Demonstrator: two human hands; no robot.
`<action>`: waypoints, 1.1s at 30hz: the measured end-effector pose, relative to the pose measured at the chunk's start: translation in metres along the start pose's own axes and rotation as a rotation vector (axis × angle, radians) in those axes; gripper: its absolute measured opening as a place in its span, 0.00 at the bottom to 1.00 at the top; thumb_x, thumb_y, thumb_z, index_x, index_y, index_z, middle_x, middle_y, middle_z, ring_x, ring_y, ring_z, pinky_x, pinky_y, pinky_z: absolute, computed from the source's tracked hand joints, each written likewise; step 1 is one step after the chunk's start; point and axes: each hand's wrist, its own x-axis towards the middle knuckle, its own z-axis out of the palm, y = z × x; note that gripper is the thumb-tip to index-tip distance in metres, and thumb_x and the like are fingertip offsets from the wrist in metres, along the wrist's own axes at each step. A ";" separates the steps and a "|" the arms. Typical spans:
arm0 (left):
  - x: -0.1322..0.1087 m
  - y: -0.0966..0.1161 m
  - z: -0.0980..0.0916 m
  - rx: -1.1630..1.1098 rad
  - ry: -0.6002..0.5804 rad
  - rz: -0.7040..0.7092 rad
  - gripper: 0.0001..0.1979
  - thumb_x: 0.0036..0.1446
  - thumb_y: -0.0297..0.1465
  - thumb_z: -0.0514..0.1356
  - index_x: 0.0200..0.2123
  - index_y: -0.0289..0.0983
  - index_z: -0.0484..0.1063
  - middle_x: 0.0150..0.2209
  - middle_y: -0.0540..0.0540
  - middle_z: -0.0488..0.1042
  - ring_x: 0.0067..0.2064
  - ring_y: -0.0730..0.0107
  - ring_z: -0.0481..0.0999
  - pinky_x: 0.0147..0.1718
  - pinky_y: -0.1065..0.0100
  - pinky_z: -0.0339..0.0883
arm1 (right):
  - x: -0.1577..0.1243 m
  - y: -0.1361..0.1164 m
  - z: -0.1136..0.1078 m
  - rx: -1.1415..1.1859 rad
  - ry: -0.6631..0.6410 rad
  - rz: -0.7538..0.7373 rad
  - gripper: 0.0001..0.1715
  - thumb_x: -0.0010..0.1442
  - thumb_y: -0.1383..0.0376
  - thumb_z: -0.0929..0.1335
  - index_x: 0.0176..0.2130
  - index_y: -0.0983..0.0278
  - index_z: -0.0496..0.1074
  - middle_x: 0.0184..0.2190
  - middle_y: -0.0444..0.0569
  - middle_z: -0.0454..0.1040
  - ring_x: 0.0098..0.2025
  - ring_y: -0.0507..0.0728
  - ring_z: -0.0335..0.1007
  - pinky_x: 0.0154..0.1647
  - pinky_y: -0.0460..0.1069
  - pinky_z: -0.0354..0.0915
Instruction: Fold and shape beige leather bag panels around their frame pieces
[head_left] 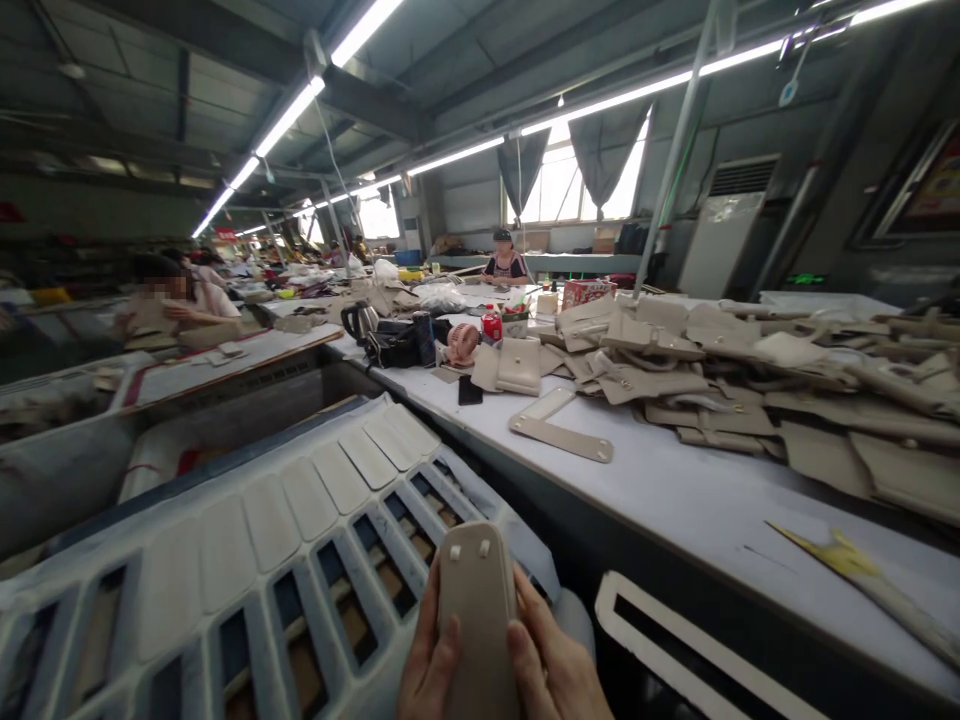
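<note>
At the bottom centre I hold one beige leather piece point(478, 600), rounded at the top with two small holes. My left hand point(429, 660) grips its left edge and my right hand point(551, 655) grips its right edge, thumbs on top. Just beyond it a slotted grey rack point(225, 610) carries a row of similar beige pieces point(330, 480) laid across its bars.
A long white table point(675, 490) runs on the right, piled with beige leather parts point(750, 380). A flat strap piece point(559, 435), a kettle point(358, 320), a black bag point(401, 345), a small fan point(463, 342) and a bottle point(491, 325) lie farther along. Other people sit at benches at left and far back.
</note>
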 end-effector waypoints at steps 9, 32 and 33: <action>-0.007 0.003 0.021 0.317 0.027 0.212 0.34 0.62 0.50 0.56 0.65 0.37 0.62 0.63 0.42 0.67 0.66 0.53 0.63 0.65 0.58 0.58 | 0.007 -0.013 0.004 -0.310 0.178 -0.054 0.34 0.70 0.47 0.50 0.52 0.66 0.69 0.29 0.56 0.80 0.28 0.64 0.77 0.27 0.52 0.64; -0.006 -0.032 0.032 0.358 0.123 0.271 0.21 0.61 0.46 0.60 0.52 0.43 0.78 0.58 0.46 0.73 0.64 0.51 0.66 0.67 0.53 0.54 | 0.014 -0.011 -0.025 -0.074 0.269 0.000 0.26 0.69 0.46 0.56 0.28 0.58 0.61 0.20 0.42 0.67 0.23 0.54 0.65 0.26 0.49 0.55; -0.006 -0.030 0.032 0.360 0.115 0.274 0.20 0.61 0.46 0.60 0.51 0.43 0.78 0.58 0.46 0.74 0.63 0.51 0.67 0.66 0.53 0.55 | 0.013 -0.011 -0.025 -0.063 0.278 0.005 0.26 0.69 0.46 0.56 0.28 0.58 0.61 0.20 0.42 0.67 0.23 0.54 0.64 0.26 0.49 0.55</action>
